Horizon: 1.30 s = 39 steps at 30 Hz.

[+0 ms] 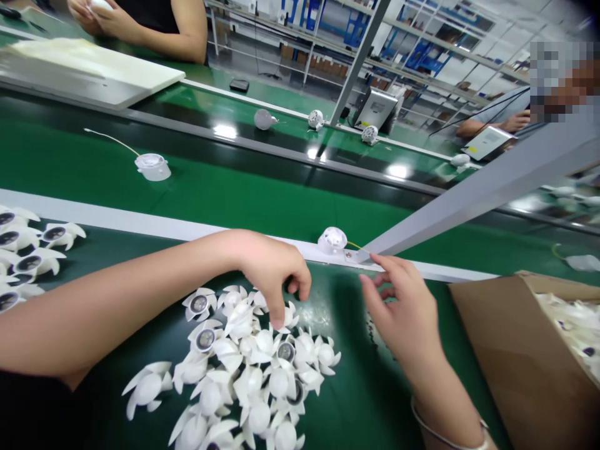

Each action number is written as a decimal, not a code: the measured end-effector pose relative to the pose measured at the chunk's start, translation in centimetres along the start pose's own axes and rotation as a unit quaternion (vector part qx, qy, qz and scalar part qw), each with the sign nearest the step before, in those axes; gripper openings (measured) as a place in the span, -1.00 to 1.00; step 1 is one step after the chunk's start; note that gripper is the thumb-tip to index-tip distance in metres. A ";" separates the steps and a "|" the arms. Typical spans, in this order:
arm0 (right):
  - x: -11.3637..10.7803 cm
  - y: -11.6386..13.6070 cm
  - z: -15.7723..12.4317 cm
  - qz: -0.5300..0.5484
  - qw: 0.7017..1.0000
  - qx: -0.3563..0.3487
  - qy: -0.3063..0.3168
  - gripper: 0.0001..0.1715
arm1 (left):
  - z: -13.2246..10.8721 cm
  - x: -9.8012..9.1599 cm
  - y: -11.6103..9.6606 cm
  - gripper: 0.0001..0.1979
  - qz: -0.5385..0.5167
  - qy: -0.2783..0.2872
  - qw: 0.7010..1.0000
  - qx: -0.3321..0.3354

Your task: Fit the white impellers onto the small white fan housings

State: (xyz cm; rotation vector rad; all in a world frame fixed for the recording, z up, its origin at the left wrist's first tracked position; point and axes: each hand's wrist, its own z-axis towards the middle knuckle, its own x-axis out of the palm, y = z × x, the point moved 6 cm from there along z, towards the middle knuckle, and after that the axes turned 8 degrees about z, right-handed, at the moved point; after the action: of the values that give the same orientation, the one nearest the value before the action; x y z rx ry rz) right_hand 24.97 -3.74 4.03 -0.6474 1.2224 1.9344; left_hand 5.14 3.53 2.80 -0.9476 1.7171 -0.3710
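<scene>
A pile of several small white fan blades lies on the green bench in front of me. My left hand hangs over the pile's far edge, fingers curled down and touching a blade; whether it grips one I cannot tell. My right hand hovers to the right of the pile, fingers loosely apart and holding nothing. Just beyond both hands a white round fan housing with a yellow wire rests on the white strip at the belt's edge.
More fan blades lie at the far left. A cardboard box with white parts stands at the right. Another housing rides the green conveyor. A grey metal bar slants across. Other people's arms work opposite.
</scene>
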 end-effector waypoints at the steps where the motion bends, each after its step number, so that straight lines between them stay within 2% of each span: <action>1: -0.5 -0.8 0.0 -0.005 1.000 0.023 0.013 -0.69 | 0.0 0.3 -0.6 -0.51 0.018 0.006 1.000 -0.001; 6: -1.4 -4.0 0.1 -0.025 0.989 0.078 0.119 -0.68 | 0.3 1.0 -1.9 -0.72 0.046 0.020 0.999 0.002; 10: -0.8 -3.4 0.3 0.050 0.991 0.040 0.116 -0.65 | 0.5 0.6 -1.9 -0.76 0.029 -0.006 0.999 0.027; 12: -0.9 -2.6 0.3 0.059 0.993 0.024 0.097 -0.64 | 0.7 0.2 -1.4 -0.79 0.039 -0.035 0.998 0.023; 16: -1.9 -2.7 0.0 0.027 0.993 0.075 0.086 -0.76 | 1.0 -0.9 -0.5 -0.86 0.047 -0.123 0.990 0.041; 18: -2.2 -3.3 -0.2 0.005 0.988 0.105 0.117 -0.79 | 1.1 -1.4 -0.1 -0.92 0.023 -0.167 0.983 0.070; 21: -1.8 -4.1 -0.7 -0.026 0.971 0.133 0.198 -0.78 | 1.0 -1.9 0.2 -0.96 -0.006 -0.229 0.967 0.115; 23: -1.2 -4.4 -1.1 -0.041 0.958 0.137 0.250 -0.76 | 1.0 -1.7 0.2 -0.98 -0.001 -0.222 0.966 0.132; 26: -0.5 -4.3 -1.6 -0.051 0.945 0.132 0.295 -0.72 | 1.0 -1.2 0.0 -0.90 -0.001 -0.166 0.978 0.126; 30: 0.0 -3.7 -2.0 -0.079 0.952 0.097 0.279 -0.70 | 0.7 -0.8 -0.2 -0.80 -0.042 -0.101 0.987 0.119; 32: 0.2 -3.4 -2.3 -0.120 0.952 0.091 0.268 -0.71 | 0.7 -0.7 -0.2 -0.79 -0.067 -0.087 0.985 0.130; 36: 0.7 -2.9 -2.7 -0.233 0.929 0.127 0.259 -0.73 | 1.1 -0.6 0.3 -0.75 -0.098 -0.088 0.979 0.158; 39: 1.0 -2.4 -2.8 -0.279 0.910 0.151 0.268 -0.73 | 1.4 -0.4 0.7 -0.74 -0.098 -0.103 0.975 0.173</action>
State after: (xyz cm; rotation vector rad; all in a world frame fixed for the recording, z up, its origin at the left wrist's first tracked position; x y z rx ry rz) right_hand 26.37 -5.33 0.91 -1.2525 1.4198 1.0905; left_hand 6.22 4.59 2.12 -0.8666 1.3194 -0.6557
